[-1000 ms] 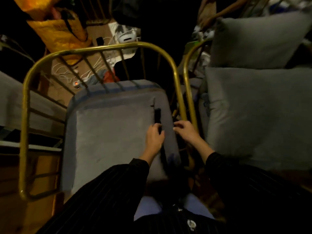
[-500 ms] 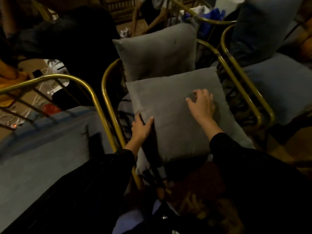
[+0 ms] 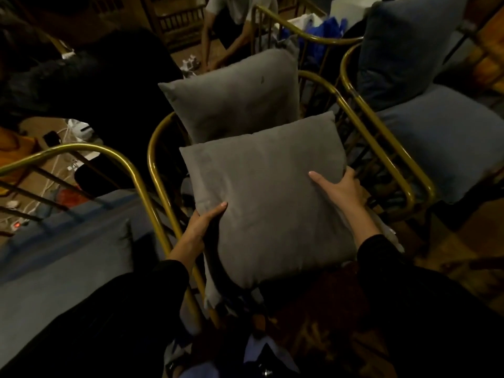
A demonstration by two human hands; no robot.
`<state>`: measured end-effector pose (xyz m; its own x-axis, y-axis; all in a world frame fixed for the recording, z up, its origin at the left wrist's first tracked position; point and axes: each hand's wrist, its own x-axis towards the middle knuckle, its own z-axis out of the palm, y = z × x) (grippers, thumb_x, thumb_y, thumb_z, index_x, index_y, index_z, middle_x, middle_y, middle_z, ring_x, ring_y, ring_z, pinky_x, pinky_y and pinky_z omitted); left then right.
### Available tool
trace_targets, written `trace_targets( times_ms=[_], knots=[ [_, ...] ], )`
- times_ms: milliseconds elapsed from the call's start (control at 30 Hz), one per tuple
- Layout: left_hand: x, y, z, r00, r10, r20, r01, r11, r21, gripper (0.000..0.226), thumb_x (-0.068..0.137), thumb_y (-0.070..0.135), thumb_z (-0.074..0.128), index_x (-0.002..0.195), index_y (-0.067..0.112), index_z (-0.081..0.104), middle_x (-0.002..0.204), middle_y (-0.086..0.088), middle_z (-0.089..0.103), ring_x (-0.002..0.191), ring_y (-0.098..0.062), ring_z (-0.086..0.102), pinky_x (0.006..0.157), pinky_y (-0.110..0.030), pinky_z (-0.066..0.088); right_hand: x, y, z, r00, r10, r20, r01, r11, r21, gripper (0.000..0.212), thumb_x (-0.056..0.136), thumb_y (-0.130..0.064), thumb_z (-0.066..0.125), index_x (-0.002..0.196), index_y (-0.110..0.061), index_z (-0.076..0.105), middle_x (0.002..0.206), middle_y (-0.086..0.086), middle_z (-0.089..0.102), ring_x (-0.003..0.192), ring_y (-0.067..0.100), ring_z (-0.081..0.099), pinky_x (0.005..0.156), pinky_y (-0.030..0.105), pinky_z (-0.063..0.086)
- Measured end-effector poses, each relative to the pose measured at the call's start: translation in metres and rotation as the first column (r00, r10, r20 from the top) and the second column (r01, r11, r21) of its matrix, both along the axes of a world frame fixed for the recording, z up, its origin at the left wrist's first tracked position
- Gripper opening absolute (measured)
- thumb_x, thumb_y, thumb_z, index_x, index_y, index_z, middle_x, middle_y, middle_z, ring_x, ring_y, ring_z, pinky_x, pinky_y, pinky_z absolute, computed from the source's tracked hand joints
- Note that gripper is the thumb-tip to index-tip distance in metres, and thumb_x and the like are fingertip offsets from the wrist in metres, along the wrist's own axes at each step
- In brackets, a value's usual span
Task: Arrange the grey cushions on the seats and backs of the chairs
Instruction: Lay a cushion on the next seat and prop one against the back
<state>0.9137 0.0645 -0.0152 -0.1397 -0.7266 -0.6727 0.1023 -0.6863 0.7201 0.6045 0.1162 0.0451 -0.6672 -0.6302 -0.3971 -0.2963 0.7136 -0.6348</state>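
Note:
A square grey cushion (image 3: 268, 197) lies over the seat of the middle gold-framed chair (image 3: 155, 165). My left hand (image 3: 200, 227) grips its near left edge, thumb on top. My right hand (image 3: 341, 186) holds its right edge, fingers curled around the side. A second grey cushion (image 3: 231, 96) stands upright against that chair's back, just behind the first. The chair on the right (image 3: 381, 132) has a bluish-grey seat pad (image 3: 441, 137) and a cushion (image 3: 401, 47) leaning on its back.
The chair on the left (image 3: 90, 148) carries only a bluish seat pad (image 3: 68, 255). A person (image 3: 231, 20) bends over the floor behind the chairs. White cables and a power strip (image 3: 16, 225) lie on the wooden floor at left. The chairs stand close together.
My view swung from the left chair to the middle one. Both hands left the left seat pad and took hold of the grey cushion's two sides; the right hand slid to its edge.

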Motion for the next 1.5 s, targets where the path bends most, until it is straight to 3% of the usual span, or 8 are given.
trace_targets(
  times_ms=[233, 400, 567, 767, 900, 967, 1133, 1500],
  knots=[
    [0.109, 0.014, 0.023, 0.999, 0.032, 0.035, -0.028, 0.993, -0.118, 0.077, 0.067, 0.039, 0.084, 0.134, 0.019, 0.054, 0.125, -0.003, 0.067, 0.112, -0.024, 0.064, 0.093, -0.041, 0.050, 0.069, 0.005, 0.017, 0.895, -0.108, 0.434, 0.220, 0.951, -0.217, 0.099, 0.056, -0.069, 0.077, 0.131, -0.009, 0.054, 0.126, 0.001, 0.060, 0.107, 0.023, 0.057, 0.093, 0.035, 0.047],
    [0.209, 0.049, 0.051, 0.998, 0.064, 0.030, -0.054, 0.965, -0.258, 0.059, 0.079, 0.023, 0.075, 0.133, 0.018, 0.054, 0.122, -0.003, 0.069, 0.107, -0.018, 0.069, 0.076, -0.027, 0.058, 0.170, 0.008, 0.030, 0.916, 0.098, 0.388, 0.009, 0.964, -0.266, 0.097, 0.061, -0.072, 0.072, 0.138, -0.018, 0.046, 0.140, 0.004, 0.047, 0.121, 0.028, 0.051, 0.100, 0.043, 0.047],
    [0.340, 0.089, 0.070, 0.984, 0.181, 0.001, -0.174, 0.947, -0.270, 0.083, 0.065, 0.020, 0.085, 0.139, 0.020, 0.049, 0.131, -0.006, 0.065, 0.118, -0.025, 0.063, 0.100, -0.046, 0.050, 0.290, 0.013, 0.042, 0.823, 0.318, 0.472, -0.170, 0.929, -0.329, 0.107, 0.054, -0.060, 0.084, 0.139, -0.014, 0.039, 0.133, 0.002, 0.056, 0.116, 0.022, 0.056, 0.097, 0.040, 0.050],
    [0.476, 0.119, 0.094, 0.944, 0.313, 0.104, -0.278, 0.926, -0.257, 0.085, 0.076, -0.008, 0.071, 0.147, 0.022, 0.035, 0.139, 0.002, 0.052, 0.126, -0.021, 0.050, 0.107, -0.041, 0.041, 0.443, 0.034, 0.029, 0.762, 0.421, 0.492, -0.226, 0.885, -0.408, 0.119, 0.039, -0.068, 0.086, 0.137, -0.018, 0.041, 0.130, -0.004, 0.060, 0.117, 0.017, 0.059, 0.099, 0.038, 0.049],
    [0.548, 0.120, 0.102, 0.925, 0.331, 0.187, -0.297, 0.936, -0.188, 0.111, 0.066, -0.003, 0.080, 0.151, 0.035, 0.020, 0.153, 0.001, 0.038, 0.137, -0.030, 0.039, 0.111, -0.051, 0.036, 0.514, 0.034, 0.022, 0.727, 0.488, 0.483, -0.312, 0.861, -0.401, 0.113, 0.056, -0.058, 0.084, 0.145, -0.015, 0.028, 0.136, -0.007, 0.048, 0.126, 0.013, 0.047, 0.105, 0.030, 0.038],
    [0.569, 0.112, 0.104, 0.921, 0.329, 0.207, -0.302, 0.941, -0.151, 0.118, 0.060, -0.002, 0.082, 0.151, 0.036, 0.018, 0.155, -0.001, 0.035, 0.140, -0.032, 0.036, 0.112, -0.055, 0.034, 0.536, 0.027, 0.021, 0.712, 0.513, 0.480, -0.332, 0.848, -0.414, 0.122, 0.051, -0.061, 0.084, 0.148, -0.021, 0.022, 0.146, -0.001, 0.043, 0.133, 0.018, 0.043, 0.112, 0.038, 0.036],
    [0.592, 0.075, 0.100, 0.902, 0.381, 0.205, -0.348, 0.920, -0.179, 0.106, 0.070, -0.006, 0.074, 0.151, 0.035, 0.019, 0.155, -0.001, 0.034, 0.142, -0.031, 0.032, 0.115, -0.054, 0.030, 0.561, -0.027, 0.017, 0.668, 0.581, 0.465, -0.360, 0.799, -0.481, 0.106, 0.072, -0.023, 0.083, 0.151, -0.018, 0.014, 0.153, 0.003, 0.033, 0.139, 0.020, 0.035, 0.113, 0.036, 0.033],
    [0.602, -0.022, 0.075, 0.866, 0.462, 0.190, -0.414, 0.877, -0.244, 0.098, 0.081, -0.013, 0.058, 0.151, 0.037, 0.011, 0.152, 0.007, 0.028, 0.139, -0.026, 0.030, 0.109, -0.059, 0.033, 0.582, -0.159, 0.014, 0.652, 0.663, 0.367, -0.444, 0.726, -0.525, 0.111, 0.067, -0.002, 0.083, 0.152, -0.019, 0.013, 0.157, 0.004, 0.028, 0.142, 0.020, 0.031, 0.116, 0.042, 0.031]
  ],
)
